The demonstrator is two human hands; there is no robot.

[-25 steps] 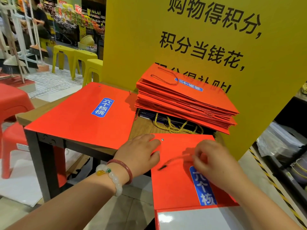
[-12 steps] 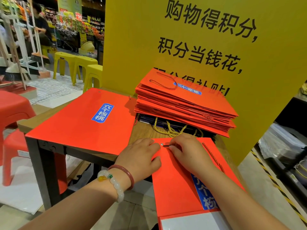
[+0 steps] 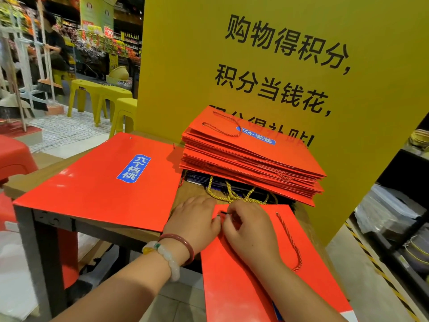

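1. Your left hand [image 3: 195, 221] stays on the top left corner of the red bag [image 3: 243, 287], fingers relaxed and together, thumb pressed onto the paper.
2. Your right hand [image 3: 248, 233] has come up from mid-bag and now touches the left. It pinches the black tip of the cord [image 3: 290, 239] at the corner hole.
3. The cord now trails in a loop down the bag's right side.
4. The bag lies on the table [image 3: 34, 177], overhanging its near edge toward you, just in front of the stack of bags [image 3: 253, 163].

Red paper bag [image 3: 250, 270], twisted red cord [image 3: 290, 240], blue label [image 3: 134, 168], yellow board [image 3: 185, 66].
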